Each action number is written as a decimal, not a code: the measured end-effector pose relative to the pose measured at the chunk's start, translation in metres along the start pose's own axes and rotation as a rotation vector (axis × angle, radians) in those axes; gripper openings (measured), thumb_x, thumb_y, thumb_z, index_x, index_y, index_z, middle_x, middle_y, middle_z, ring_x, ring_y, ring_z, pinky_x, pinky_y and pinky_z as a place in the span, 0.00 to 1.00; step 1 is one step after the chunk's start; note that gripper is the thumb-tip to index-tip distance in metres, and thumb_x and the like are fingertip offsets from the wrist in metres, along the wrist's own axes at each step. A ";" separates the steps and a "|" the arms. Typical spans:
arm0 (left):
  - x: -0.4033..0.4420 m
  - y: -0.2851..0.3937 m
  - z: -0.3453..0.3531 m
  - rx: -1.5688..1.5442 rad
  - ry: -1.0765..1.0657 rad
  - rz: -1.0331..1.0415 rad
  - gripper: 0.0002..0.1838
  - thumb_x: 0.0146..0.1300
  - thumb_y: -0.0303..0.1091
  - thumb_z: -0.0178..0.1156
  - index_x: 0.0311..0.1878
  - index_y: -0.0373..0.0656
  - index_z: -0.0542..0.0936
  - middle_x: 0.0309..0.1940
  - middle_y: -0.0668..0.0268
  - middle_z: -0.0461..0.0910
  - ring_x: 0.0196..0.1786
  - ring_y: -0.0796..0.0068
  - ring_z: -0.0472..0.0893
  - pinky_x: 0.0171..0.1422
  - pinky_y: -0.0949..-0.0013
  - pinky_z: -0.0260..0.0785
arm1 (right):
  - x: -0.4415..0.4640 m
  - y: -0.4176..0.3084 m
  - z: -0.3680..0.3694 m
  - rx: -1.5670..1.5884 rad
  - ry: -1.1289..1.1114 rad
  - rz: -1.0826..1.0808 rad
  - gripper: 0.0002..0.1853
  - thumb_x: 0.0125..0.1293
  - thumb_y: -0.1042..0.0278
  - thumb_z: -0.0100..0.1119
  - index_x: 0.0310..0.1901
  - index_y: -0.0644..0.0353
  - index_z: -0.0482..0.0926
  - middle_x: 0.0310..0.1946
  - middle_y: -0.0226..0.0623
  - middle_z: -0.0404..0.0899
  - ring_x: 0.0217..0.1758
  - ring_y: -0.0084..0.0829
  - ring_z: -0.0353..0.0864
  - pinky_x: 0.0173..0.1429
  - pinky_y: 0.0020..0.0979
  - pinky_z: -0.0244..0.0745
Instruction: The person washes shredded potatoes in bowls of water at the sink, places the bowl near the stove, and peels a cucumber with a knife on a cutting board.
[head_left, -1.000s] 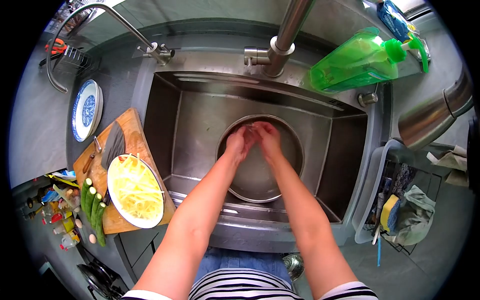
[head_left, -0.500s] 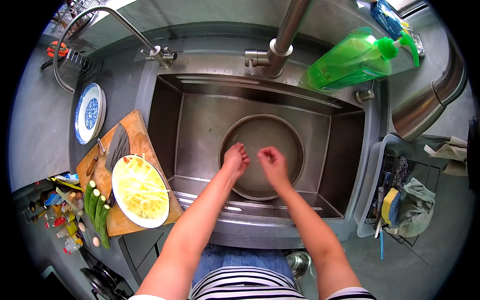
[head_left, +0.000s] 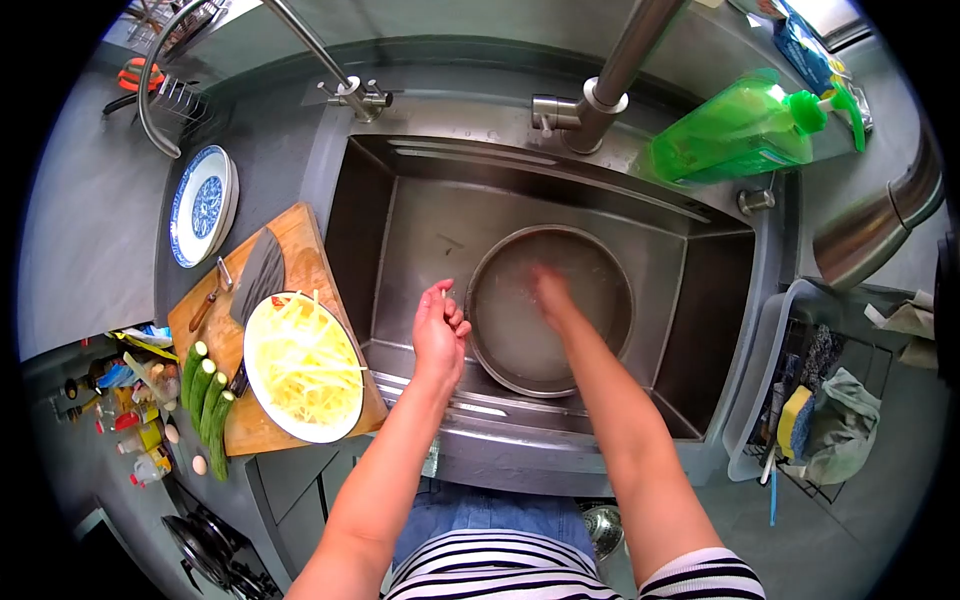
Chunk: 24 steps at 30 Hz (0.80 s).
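Currently, the round metal basin (head_left: 530, 355) sits in the sink (head_left: 425, 215), directly under the right hand (head_left: 546, 288) and just to the right of the left hand (head_left: 440, 332). The right hand reaches down into the basin's cloudy water (head_left: 590, 325); it is blurred, so I cannot tell whether its fingers are closed. Beside the basin's left rim, the left hand has its fingers loosely curled; whether they hold anything, I cannot tell. The basin's mouth faces up, and its round shape gives it no clear long axis. On the worktop (head_left: 245, 125) to the left, a cutting board (head_left: 292, 232) carries a knife (head_left: 262, 272) and an oval dish (head_left: 335, 434) of pale yellow strips (head_left: 302, 365), its long axis slanting from upper left to lower right.
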<state>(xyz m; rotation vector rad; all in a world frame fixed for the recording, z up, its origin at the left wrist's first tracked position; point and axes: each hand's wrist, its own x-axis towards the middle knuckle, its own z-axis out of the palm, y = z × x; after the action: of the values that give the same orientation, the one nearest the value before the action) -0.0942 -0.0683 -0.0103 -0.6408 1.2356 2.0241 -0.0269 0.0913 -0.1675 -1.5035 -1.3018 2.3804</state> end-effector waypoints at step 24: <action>0.018 -0.053 -0.004 -0.028 -0.389 -0.606 0.17 0.74 0.42 0.44 0.47 0.37 0.75 0.27 0.72 0.69 0.24 0.84 0.65 0.25 0.79 0.59 | -0.148 -0.089 -0.011 -0.683 -0.247 -0.537 0.12 0.63 0.72 0.53 0.48 0.62 0.78 0.43 0.46 0.81 0.48 0.43 0.80 0.52 0.36 0.74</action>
<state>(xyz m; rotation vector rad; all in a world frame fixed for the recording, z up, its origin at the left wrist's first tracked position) -0.0661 -0.0494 -0.0552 -0.5202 0.6775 1.5566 0.0268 0.0913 -0.0031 -0.7572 -2.3730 1.8915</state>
